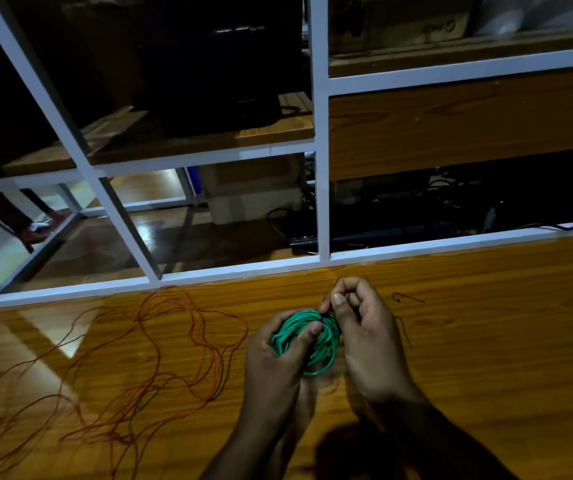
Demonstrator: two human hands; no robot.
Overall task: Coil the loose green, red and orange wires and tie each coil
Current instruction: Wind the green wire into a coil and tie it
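Left hand (280, 362) grips green wire coil (307, 342) just above worktop (486, 358), right hand (361, 327) pinches a dark tie at coil's top; loose red and orange wires (132, 358) sprawl left

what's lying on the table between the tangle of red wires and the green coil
Nothing: in the head view, bare wooden table separates the red wires from the green coil.

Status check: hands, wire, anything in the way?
Left hand grips green coil. Right hand pinches tie at its top. Red and orange wires loose, left.
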